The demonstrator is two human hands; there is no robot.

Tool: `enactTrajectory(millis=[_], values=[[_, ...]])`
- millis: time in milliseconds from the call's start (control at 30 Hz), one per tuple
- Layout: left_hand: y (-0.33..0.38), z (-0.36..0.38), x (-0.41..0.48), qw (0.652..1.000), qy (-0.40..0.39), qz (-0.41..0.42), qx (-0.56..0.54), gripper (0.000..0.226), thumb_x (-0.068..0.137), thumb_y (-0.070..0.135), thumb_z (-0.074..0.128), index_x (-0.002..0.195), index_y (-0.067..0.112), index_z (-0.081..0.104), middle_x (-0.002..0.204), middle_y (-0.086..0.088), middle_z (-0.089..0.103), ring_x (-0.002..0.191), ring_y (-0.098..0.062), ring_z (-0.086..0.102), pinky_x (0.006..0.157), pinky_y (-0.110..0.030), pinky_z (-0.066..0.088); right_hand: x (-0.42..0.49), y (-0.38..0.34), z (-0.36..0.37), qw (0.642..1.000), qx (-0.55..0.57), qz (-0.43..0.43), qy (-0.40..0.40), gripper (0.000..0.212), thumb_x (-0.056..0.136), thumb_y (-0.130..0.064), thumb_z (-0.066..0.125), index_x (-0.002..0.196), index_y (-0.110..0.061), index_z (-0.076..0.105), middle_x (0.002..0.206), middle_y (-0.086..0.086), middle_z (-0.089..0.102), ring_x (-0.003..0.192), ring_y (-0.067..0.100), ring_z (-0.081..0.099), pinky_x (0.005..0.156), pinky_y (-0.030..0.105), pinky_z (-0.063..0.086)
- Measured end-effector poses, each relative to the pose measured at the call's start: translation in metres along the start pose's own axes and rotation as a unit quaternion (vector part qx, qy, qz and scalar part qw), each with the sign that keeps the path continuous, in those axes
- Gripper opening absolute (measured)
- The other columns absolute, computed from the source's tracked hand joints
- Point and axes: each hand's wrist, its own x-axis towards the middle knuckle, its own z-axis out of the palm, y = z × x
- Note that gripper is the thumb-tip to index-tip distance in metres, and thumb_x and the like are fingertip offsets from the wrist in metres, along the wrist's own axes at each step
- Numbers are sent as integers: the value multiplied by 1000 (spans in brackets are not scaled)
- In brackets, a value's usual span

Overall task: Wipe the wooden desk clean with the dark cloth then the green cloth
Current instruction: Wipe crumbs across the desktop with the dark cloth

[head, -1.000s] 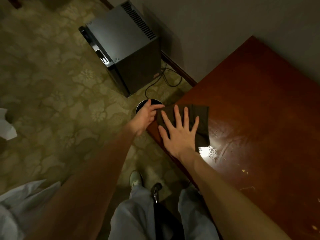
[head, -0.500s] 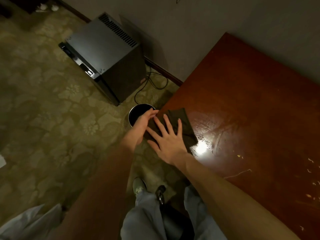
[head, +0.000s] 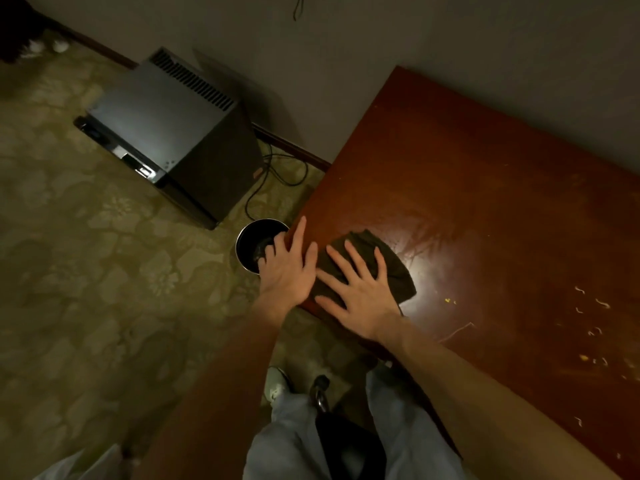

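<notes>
- Far left, on the patterned green carpet (head: 104,254), a grey box-shaped metal appliance (head: 162,129) stands by the wall, well apart from the action.
- Just below the bench's left edge sits a round, dark metal bin (head: 254,242), mouth up.
- The left hand (head: 287,271) lies at that edge, above the bin, fingers (head: 300,233) straight and spread, gripping nothing. A catcher's post, by my reading.
- Touching it on the right, the dark, crumpled cloth (head: 401,275) lies on the reddish-brown polished wooden bench (head: 467,174), near its left edge. The right hand (head: 362,299) presses it flat, fingers (head: 381,265) straight and splayed, not curled round it.
- So I judge this the first step: the dark-cloth wipe, sweeping toward the bin.
- Further right, pale crumbs and curls (head: 601,303) litter the bench. The next move calls for carrying the cloth out there and dragging them back to the edge.
- No green cloth in view; that step is not yet begun.
</notes>
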Motion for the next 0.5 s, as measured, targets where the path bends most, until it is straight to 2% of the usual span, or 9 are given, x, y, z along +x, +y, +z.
enactTrajectory(millis=[133, 267, 400, 500], values=[[-8, 2, -3, 999, 7, 16, 36, 61, 111, 53, 21, 167, 42, -3, 171, -12, 20, 149, -40, 32, 119, -58, 30, 46, 30, -24, 1000, -7, 18, 25, 61, 105, -73, 14, 162, -55, 5, 176, -8, 0, 162, 24, -11, 123, 69, -7], [-9, 8, -3, 998, 30, 37, 52, 63, 112, 51, 23, 168, 35, 0, 176, -8, 9, 157, -34, 20, 123, -57, 24, 36, 26, -20, 997, -9, 61, 47, 59, 108, -67, 15, 164, -52, 6, 177, -4, 3, 163, 28, -7, 124, 69, -3], [-1, 21, -4, 987, 126, 74, 60, 60, 112, 42, 26, 168, 20, 19, 175, -5, 18, 158, -26, 24, 122, -54, 32, -15, -3, 2, 992, 31, 115, 37, 59, 108, -67, 15, 163, -52, 3, 177, -3, -4, 162, 31, -11, 123, 71, -5], [6, 31, -4, 984, 164, 51, 54, 57, 112, 41, 28, 167, 28, 21, 175, -1, 21, 158, -22, 25, 122, -50, 32, -21, -1, 6, 994, 26, 99, 24, 61, 106, -71, 16, 163, -54, 3, 177, -4, -3, 162, 31, -11, 121, 73, -5]])
